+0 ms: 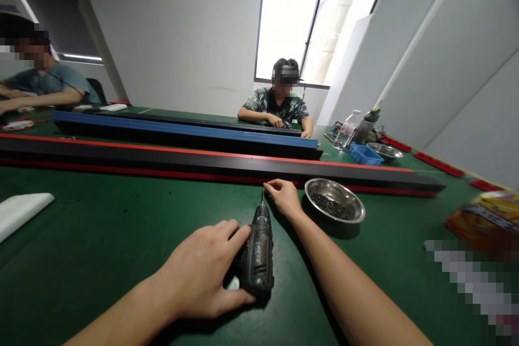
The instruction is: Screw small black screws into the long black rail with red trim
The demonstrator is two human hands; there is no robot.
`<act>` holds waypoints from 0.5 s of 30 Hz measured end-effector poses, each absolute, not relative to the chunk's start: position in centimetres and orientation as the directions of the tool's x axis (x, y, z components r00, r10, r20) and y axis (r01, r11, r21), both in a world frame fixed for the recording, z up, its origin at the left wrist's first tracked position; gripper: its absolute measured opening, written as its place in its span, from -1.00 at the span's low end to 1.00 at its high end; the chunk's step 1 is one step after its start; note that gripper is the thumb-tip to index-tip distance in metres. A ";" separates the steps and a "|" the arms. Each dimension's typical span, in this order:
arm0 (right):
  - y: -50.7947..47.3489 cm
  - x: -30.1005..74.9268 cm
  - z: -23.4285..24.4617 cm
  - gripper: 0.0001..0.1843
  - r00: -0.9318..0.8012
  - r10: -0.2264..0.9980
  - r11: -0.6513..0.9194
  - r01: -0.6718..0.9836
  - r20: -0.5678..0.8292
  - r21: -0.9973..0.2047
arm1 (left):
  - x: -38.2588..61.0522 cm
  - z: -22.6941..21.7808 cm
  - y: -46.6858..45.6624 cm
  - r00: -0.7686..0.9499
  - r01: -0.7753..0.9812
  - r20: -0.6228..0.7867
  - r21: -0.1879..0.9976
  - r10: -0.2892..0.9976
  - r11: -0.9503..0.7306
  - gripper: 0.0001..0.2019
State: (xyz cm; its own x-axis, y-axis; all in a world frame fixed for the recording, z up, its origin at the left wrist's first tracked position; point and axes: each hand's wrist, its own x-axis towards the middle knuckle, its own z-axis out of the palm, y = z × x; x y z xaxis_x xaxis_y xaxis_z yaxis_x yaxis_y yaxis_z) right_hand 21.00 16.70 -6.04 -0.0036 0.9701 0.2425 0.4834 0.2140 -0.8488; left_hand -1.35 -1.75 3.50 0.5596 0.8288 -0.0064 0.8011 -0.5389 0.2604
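Note:
My left hand (211,265) is wrapped round a black cordless drill (260,254) that lies on its side, its bit pointing away from me. At the tip of the bit, the thumb and fingers of my right hand (284,194) are pinched together; what they hold is too small to make out. Just beyond the fingertips runs a long black bar with red edges (203,161), across most of the table. To the right of my right hand stands a steel bowl (356,210) with many small dark pieces in it, apparently screws.
Behind the bar lie long blue and black bars (182,131). A person (279,102) works across the green table (101,265), another (60,81) at far left. A bottle (347,130), a blue basket (365,155) and a snack bag (486,221) stand right; white foam (24,208) lies left.

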 end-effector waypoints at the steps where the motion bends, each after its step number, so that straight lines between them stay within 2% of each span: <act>1: 16.8 21.0 -6.1 -0.71 -0.007 0.970 0.218 0.483 0.245 -0.848 | -1.4 3.4 -1.7 0.560 0.801 -0.007 0.261 0.828 -0.539 -0.25; 15: 16.2 20.9 -5.2 -0.56 -0.066 0.975 0.219 0.417 0.212 -0.882 | -1.7 2.1 -1.5 0.566 0.786 0.053 0.267 0.823 -0.557 -0.17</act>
